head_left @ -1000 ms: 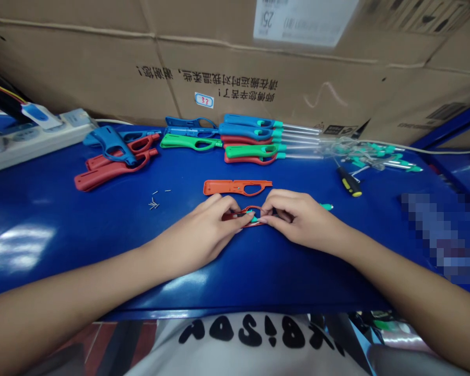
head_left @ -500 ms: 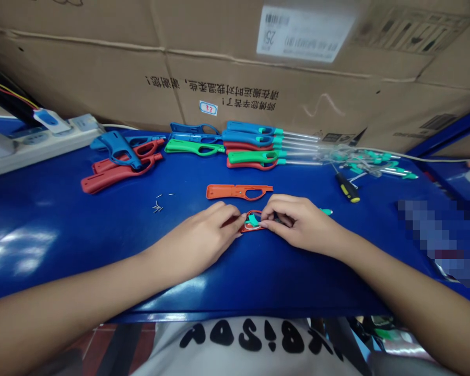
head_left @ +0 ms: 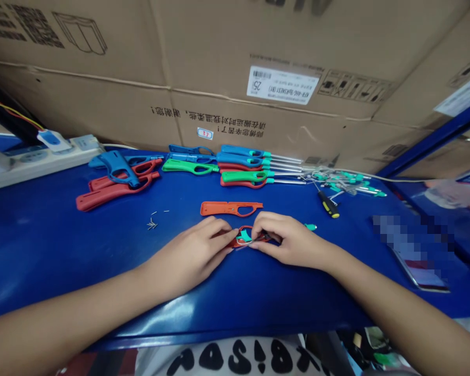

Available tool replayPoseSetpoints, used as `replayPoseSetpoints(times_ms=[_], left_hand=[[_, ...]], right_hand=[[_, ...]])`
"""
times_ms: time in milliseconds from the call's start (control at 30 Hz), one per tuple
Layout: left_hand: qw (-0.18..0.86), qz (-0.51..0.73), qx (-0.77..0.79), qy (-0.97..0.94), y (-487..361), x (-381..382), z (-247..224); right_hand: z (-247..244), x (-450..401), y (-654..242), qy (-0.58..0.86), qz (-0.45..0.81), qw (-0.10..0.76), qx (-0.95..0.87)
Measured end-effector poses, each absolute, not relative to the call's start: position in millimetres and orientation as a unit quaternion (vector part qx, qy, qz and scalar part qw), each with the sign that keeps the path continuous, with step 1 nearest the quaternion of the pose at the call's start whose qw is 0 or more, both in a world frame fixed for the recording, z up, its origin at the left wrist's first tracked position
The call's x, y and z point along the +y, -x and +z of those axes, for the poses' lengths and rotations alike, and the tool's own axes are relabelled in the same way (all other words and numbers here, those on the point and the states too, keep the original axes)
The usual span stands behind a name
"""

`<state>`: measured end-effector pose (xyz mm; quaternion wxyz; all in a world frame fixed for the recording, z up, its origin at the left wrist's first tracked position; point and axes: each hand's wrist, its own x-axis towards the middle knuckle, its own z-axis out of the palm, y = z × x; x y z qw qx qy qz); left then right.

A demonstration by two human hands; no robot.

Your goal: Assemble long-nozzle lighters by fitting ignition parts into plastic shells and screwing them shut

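My left hand is closed on the handle end of a red lighter half-shell lying low over the blue table. A teal trigger sits in that shell's loop. My right hand is at the shell's other end, thumb and fingers pinched on a thin white wire that curves beside the trigger. Past the right hand shows a teal tip; what joins it to the shell is hidden. Just behind lies an orange lighter half-shell, inner side up.
Small metal pins lie to the left. Red and blue shells, lighters with metal tubes and teal-tipped tube parts line the back. A screwdriver, phone, power strip and cardboard box surround the space.
The camera view has tilted up, so the table things sit lower and slightly left. My right fingertips have shifted slightly at the wire; my left hand keeps its hold on the shell.
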<state>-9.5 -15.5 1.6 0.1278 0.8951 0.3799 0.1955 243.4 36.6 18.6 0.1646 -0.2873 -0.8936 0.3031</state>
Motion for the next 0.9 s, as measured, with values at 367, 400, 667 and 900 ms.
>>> replayPoseSetpoints(times_ms=[367,400,667,900], left_hand=[[0.138,0.190,0.377,-0.896,9.7,-13.2,8.9],[0.133,0.188,0.378,-0.897,9.9,-13.5,9.6],[0.086,0.170,0.386,-0.903,13.5,-14.8,9.5],[0.082,0.180,0.382,-0.903,12.7,-14.0,11.8]], right_hand=[[27.2,74.0,-286.2,0.391,0.156,0.262,-0.868],[27.2,84.6,-299.1,0.457,0.116,0.275,-0.838],[30.6,137.5,-407.7,0.771,-0.006,0.186,-0.609],[18.7,142.0,-430.3,0.710,0.047,0.232,-0.664]])
